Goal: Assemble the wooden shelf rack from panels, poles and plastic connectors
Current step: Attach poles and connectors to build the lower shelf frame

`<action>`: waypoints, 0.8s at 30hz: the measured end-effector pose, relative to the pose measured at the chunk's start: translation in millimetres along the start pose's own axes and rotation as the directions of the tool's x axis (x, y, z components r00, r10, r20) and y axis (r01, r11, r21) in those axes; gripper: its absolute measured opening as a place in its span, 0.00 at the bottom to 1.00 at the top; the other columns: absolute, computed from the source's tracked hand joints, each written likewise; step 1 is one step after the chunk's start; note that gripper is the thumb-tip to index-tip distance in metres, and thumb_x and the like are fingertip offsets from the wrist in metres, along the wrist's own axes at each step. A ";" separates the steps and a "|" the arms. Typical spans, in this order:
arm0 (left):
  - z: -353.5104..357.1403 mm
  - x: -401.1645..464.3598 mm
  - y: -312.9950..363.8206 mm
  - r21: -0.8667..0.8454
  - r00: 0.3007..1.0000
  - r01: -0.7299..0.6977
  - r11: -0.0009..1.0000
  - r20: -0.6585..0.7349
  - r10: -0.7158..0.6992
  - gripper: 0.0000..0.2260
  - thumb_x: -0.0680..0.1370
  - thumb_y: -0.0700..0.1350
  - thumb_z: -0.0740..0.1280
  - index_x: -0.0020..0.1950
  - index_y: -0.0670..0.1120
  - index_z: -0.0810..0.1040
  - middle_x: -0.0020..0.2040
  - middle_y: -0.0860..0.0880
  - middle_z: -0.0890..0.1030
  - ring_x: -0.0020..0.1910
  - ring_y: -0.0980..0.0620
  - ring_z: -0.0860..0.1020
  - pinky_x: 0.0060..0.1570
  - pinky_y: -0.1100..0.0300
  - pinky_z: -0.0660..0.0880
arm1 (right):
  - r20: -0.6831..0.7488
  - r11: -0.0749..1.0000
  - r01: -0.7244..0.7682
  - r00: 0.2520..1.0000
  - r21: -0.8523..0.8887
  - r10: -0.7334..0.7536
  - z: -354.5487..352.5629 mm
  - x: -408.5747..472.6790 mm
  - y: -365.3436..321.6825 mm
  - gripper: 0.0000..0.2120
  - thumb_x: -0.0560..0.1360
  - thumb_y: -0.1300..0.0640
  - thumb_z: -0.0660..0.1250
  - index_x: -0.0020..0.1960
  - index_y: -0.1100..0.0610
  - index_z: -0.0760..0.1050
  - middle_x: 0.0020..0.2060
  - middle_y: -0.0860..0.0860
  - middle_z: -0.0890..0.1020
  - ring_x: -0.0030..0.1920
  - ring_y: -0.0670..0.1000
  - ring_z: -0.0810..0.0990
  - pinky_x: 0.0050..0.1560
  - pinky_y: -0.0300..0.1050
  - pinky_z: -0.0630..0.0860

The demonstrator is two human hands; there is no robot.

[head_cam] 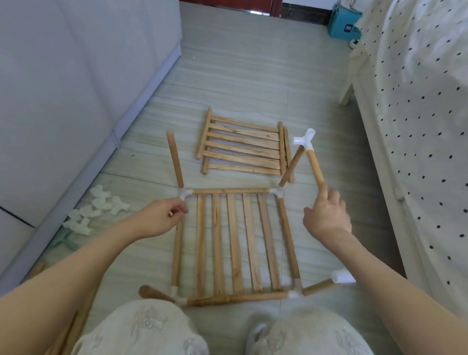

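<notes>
A: Slatted frame (238,245) flat on the tiled floor (236,72), between cabinet (52,76) and bed (436,110). Looks light and stiff; take it by the rails.

B: Right hand (327,216) grips a loose pole (314,167); its white connector (305,138) may slip. Left hand (157,217), fingers curled, holds the far-left corner.

The lower end of the pole (315,167) is covered by the right hand (327,216), so its grip on the pole cannot be judged. The left hand (158,217) hides a stretch of the panel's left rail (177,254), and a small object between its fingers is too small to identify. The near left connector (179,300) is partly covered by a knee (142,336); loose poles (72,330) run off the bottom edge, and the spare connectors (94,211) are blurred.
</notes>
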State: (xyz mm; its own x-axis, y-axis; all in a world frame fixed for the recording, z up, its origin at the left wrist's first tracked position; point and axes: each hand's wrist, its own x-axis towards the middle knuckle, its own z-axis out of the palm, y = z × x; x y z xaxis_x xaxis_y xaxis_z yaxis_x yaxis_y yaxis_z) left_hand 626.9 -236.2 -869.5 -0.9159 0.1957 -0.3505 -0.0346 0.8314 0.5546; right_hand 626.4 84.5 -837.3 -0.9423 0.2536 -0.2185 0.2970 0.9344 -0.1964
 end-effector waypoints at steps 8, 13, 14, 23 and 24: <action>26.8 124.4 -2.0 0.225 0.994 -0.067 0.972 0.096 0.046 0.22 0.80 0.43 0.58 0.74 0.44 0.59 0.72 0.42 0.63 0.70 0.43 0.64 0.67 0.52 0.63 | 0.076 0.893 0.443 0.896 -0.072 -0.438 55.3 89.3 -66.7 0.24 0.80 0.54 0.55 0.74 0.58 0.55 0.69 0.55 0.65 0.69 0.57 0.64 0.62 0.52 0.68; 68.8 194.8 -42.0 0.418 0.989 -0.071 0.906 0.145 0.011 0.27 0.81 0.49 0.55 0.77 0.51 0.46 0.78 0.47 0.47 0.76 0.45 0.46 0.74 0.48 0.49 | 0.240 0.911 0.401 0.898 -0.102 -0.368 111.9 194.1 -100.8 0.24 0.81 0.55 0.53 0.74 0.58 0.52 0.69 0.58 0.63 0.69 0.59 0.62 0.62 0.55 0.67; 77.0 206.2 -50.0 0.438 0.990 -0.061 0.897 0.139 0.000 0.27 0.81 0.51 0.54 0.77 0.53 0.44 0.78 0.47 0.44 0.76 0.45 0.44 0.73 0.46 0.46 | 0.251 0.916 0.387 0.902 -0.108 -0.352 122.6 212.3 -104.9 0.24 0.81 0.55 0.53 0.74 0.58 0.52 0.69 0.58 0.64 0.69 0.59 0.62 0.62 0.55 0.67; 137.7 247.1 -104.9 0.419 0.997 0.049 0.907 0.032 -0.068 0.24 0.80 0.61 0.42 0.73 0.65 0.36 0.78 0.53 0.41 0.76 0.47 0.40 0.69 0.41 0.36 | 0.279 0.889 0.401 0.900 -0.221 -0.336 195.9 304.3 -125.0 0.28 0.81 0.52 0.51 0.76 0.58 0.44 0.75 0.56 0.53 0.75 0.57 0.51 0.73 0.55 0.53; 139.1 247.9 -106.0 0.422 0.998 0.046 0.905 0.024 -0.062 0.24 0.79 0.61 0.43 0.73 0.65 0.36 0.77 0.53 0.41 0.76 0.47 0.40 0.69 0.41 0.37 | 0.277 0.887 0.409 0.897 -0.217 -0.345 198.9 309.7 -127.9 0.27 0.82 0.51 0.50 0.76 0.58 0.44 0.75 0.56 0.52 0.75 0.57 0.50 0.73 0.54 0.52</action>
State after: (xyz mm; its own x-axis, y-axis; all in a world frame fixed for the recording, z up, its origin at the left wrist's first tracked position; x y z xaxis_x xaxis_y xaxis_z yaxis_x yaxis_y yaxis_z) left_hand 459.2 -203.4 -1120.2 -0.9021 0.1564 -0.4021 0.0953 0.9812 0.1678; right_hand 327.3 -6.2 -1069.9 -0.9046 -0.1647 -0.3932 -0.1552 0.9863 -0.0560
